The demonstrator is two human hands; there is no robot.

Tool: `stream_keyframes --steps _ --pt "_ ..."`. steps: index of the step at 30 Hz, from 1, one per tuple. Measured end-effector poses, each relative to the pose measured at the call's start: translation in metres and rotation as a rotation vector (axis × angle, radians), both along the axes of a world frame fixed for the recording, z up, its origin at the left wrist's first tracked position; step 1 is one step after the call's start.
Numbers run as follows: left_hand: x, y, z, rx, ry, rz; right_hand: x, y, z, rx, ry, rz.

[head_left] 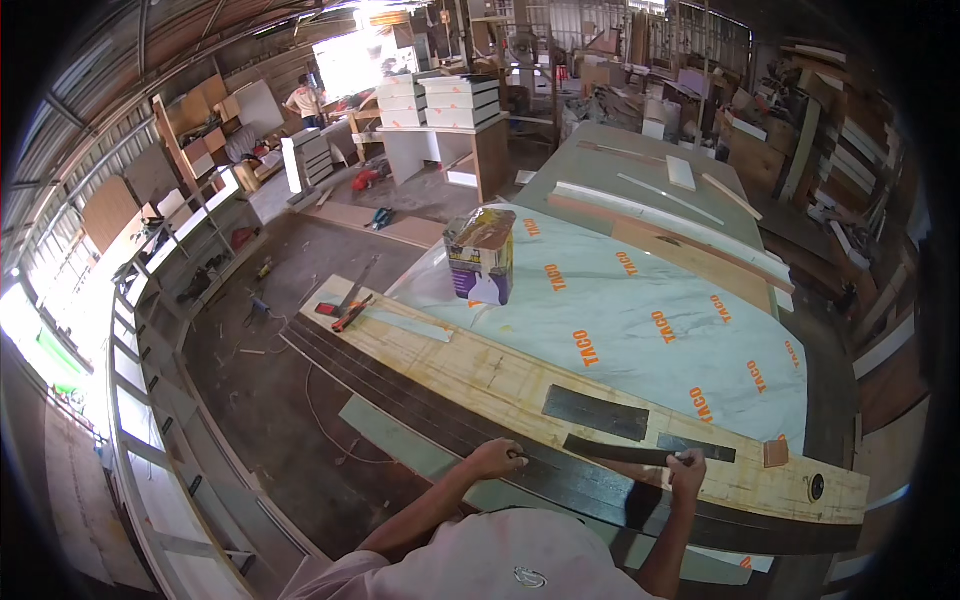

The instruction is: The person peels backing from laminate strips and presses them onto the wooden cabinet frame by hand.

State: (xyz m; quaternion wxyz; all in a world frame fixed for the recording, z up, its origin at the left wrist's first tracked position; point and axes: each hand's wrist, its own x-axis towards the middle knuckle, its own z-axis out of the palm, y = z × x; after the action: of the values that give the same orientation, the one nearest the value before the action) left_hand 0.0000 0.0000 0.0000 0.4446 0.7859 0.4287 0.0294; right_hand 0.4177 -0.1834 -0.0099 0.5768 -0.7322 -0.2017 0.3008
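Note:
My right hand [687, 470] is closed on one end of a dark strip [618, 453], which reaches leftward over a long pale yellow board [505, 375]. My left hand [496, 459] is curled with fingertips together at the edge of a dark brown panel [570, 480]; whether something small is in it I cannot make out. On the yellow board lie a wider dark piece [596, 412] and another dark piece [705, 448], partly behind the held strip. A small brown block [775, 453] and a round black disc [816, 487] rest to the right of my right hand.
A purple and yellow box [483, 262] stands on a marble-patterned sheet [640, 320]. At the yellow board's far left are a red-and-black cutter [352, 313] and a small red tool [326, 309]. Long white strips [690, 240] lie behind. A person [305, 102] stands far back. A cabinet frame [150, 430] lines the left.

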Motion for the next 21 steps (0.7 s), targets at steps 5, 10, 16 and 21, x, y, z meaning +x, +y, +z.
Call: stream_keyframes --steps 5,10,16,21 --pt "-0.014 0.003 0.007 -0.055 -0.048 -0.006 -0.005 0.022 0.044 0.376 -0.504 0.052" --pt "-0.004 -0.019 0.058 0.039 -0.171 0.2 0.001 -0.014 0.208 0.429 -0.308 -0.065" --pt "0.005 -0.058 0.19 0.503 -0.484 0.476 -0.091 0.021 0.249 0.533 -0.117 0.294" --pt "-0.006 -0.078 0.225 0.828 -0.484 0.291 -0.228 0.099 0.251 0.443 0.22 0.649"
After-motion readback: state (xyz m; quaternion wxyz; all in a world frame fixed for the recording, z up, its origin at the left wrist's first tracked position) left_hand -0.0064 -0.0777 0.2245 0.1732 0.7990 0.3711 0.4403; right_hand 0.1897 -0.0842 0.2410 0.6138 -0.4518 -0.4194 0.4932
